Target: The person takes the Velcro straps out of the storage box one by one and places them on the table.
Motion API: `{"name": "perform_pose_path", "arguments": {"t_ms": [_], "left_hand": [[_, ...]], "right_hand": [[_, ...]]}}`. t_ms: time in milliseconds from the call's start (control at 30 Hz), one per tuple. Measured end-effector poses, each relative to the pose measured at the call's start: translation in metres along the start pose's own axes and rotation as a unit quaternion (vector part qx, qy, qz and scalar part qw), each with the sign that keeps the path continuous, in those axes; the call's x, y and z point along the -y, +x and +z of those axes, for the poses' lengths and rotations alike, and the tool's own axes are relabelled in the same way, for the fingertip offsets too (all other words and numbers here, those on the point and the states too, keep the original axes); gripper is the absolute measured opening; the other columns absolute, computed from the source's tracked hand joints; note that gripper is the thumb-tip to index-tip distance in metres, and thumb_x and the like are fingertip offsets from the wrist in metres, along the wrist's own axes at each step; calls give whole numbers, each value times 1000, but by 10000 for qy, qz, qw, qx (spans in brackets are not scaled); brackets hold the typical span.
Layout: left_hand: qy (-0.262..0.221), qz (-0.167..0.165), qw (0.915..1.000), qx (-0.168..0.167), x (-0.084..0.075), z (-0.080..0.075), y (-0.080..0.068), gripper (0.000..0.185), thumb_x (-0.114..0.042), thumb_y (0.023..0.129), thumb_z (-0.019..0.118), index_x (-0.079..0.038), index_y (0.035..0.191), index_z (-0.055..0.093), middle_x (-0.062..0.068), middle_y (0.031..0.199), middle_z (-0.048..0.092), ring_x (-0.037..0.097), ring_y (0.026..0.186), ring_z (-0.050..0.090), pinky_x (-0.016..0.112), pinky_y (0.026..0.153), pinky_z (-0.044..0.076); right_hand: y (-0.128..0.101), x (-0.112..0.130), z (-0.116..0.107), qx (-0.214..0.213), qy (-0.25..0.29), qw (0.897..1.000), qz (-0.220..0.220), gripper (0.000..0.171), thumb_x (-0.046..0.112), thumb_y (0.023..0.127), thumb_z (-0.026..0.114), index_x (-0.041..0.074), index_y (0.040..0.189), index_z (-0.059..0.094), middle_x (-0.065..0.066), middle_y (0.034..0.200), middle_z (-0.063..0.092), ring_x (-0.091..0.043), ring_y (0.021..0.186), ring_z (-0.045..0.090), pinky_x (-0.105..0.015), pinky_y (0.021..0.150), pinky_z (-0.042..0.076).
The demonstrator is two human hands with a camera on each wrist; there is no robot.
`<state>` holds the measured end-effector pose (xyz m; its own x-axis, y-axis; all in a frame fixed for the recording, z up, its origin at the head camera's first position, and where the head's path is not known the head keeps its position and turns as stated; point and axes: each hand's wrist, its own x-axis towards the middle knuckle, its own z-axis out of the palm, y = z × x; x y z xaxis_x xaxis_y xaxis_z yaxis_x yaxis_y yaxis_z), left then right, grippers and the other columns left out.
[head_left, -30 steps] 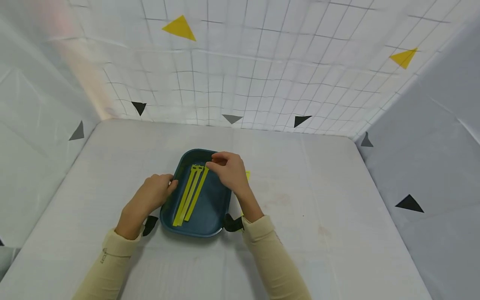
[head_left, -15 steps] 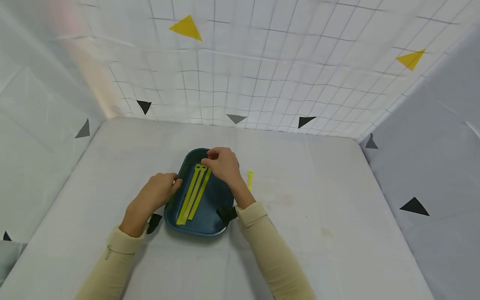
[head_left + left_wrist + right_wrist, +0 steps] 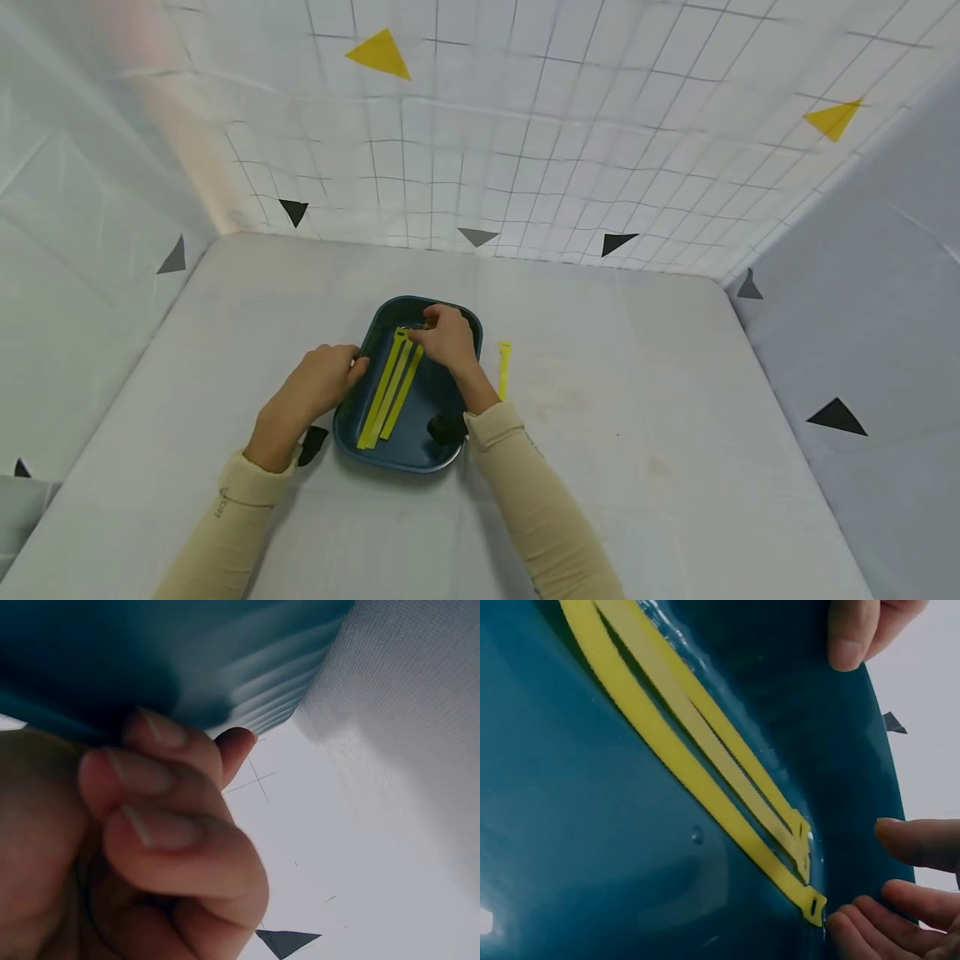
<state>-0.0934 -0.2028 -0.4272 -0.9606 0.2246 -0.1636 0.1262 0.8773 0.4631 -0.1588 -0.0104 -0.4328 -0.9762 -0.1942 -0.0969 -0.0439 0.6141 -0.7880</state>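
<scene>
Near the middle of the white table (image 3: 675, 433), head view: a dark blue tray (image 3: 438, 421) holds three yellow strips (image 3: 392, 390) lying side by side lengthwise. The left hand (image 3: 318, 385) rests at the tray's left rim, fingers curled. The right hand (image 3: 448, 336) sits over the far end of the strips, fingertips at their heads; whether it pinches one cannot be told from here. A fourth yellow strip (image 3: 504, 367) lies on the table just right of the tray.

Left wrist view: the left hand (image 3: 142, 847) has its fingers (image 3: 150, 776) folded, the upper ones pressed against the underside of the tray's rim (image 3: 225, 682), steadying it.

Right wrist view: the strips (image 3: 705, 780) run diagonally over the tray floor (image 3: 570, 847), slotted heads toward the right hand's fingertips (image 3: 859, 930), which lie just beside the nearest head but apart from it, loosely spread and holding nothing. A left-hand fingertip (image 3: 851, 634) shows at the rim.

Judgement: the strips look thin, light, flexible and flat against smooth plastic, so likely awkward to lift; the slotted head end offers the best pinch.
</scene>
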Motion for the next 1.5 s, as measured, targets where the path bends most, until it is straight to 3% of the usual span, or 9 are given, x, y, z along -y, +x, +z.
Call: {"name": "perform_pose_path", "arguments": {"t_ms": [400,600,767,1033,1400,1500], "left_hand": [[28,47,10000,-29,-5,-2,-1,24,-15,103,52,2,89,61,7,69,56,22,62,53,38,59,45],[30,37,10000,-20,-4,-1,1,25,-16,103,51,1,88,61,7,69,55,22,61,52,36,58,44],[15,39,10000,-31,-4,-1,1,25,-16,103,51,1,88,60,7,68,55,22,61,52,37,58,44],[52,13,10000,-10,-2,0,2,25,-16,104,51,1,88,61,7,69,56,22,63,53,38,60,45],[2,-55,10000,2,-3,-1,0,25,-16,104,51,2,90,61,7,71,57,22,63,53,38,60,45],[2,-57,10000,0,-2,0,0,25,-16,104,51,1,90,61,7,71,57,22,63,53,37,60,45]], "right_hand": [[4,-6,6,410,-1112,9928,175,63,18,86,76,-1,140,50,-18,133,56,-31,118,54,-42,98,44],[5,-9,8,488,-1174,9917,215,64,16,86,76,-2,142,48,-19,133,56,-29,115,55,-40,98,44],[5,-10,9,497,-1174,9915,267,59,13,85,76,-5,136,52,-18,122,60,-25,99,56,-36,90,47],[6,-14,12,452,-1636,9855,78,35,10,83,75,-3,113,63,-11,96,57,-22,86,51,-33,77,45],[8,-15,15,572,-1591,9855,159,37,9,82,75,0,115,62,-11,104,58,-22,91,50,-35,83,45],[7,-15,15,617,-1509,9864,195,29,7,83,73,2,109,61,-9,99,57,-21,86,50,-33,78,45]]}}
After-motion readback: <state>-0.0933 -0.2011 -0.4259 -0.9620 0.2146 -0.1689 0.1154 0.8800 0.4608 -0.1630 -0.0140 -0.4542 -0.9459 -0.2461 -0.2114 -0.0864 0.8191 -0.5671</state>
